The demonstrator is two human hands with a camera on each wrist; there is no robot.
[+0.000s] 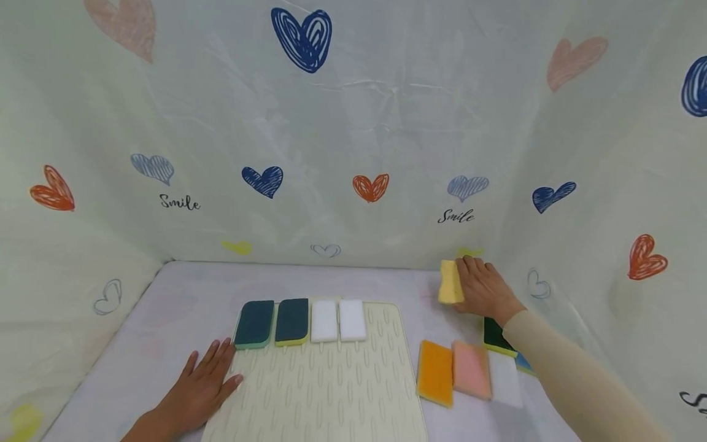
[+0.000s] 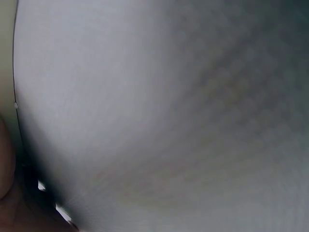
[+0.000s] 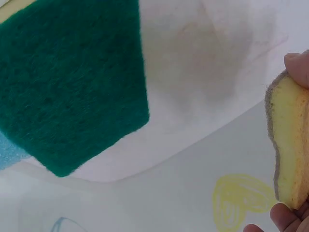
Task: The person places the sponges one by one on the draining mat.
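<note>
A yellow sponge (image 1: pixel 451 282) is gripped by my right hand (image 1: pixel 486 287) above the back right of the table. In the right wrist view, thumb and fingertips hold the same sponge (image 3: pixel 289 140) at its two ends; one face carries a thin greyish layer. My left hand (image 1: pixel 201 383) rests with fingers spread at the left edge of the cream ribbed mat (image 1: pixel 326 393). On the mat's far end lie two dark green-topped sponges (image 1: pixel 254 323) (image 1: pixel 292 321) and two white sponges (image 1: pixel 324 320) (image 1: pixel 353 320), side by side. The left wrist view shows mostly blurred grey cloth.
Right of the mat lie an orange sponge (image 1: pixel 435 372), a pink sponge (image 1: pixel 472 369) and a white sponge (image 1: pixel 505 377). A green-topped sponge (image 3: pixel 72 82) and a blue sponge (image 1: pixel 525 363) lie partly behind my right forearm. Heart-printed sheeting (image 1: pixel 386 135) walls the table's back and sides.
</note>
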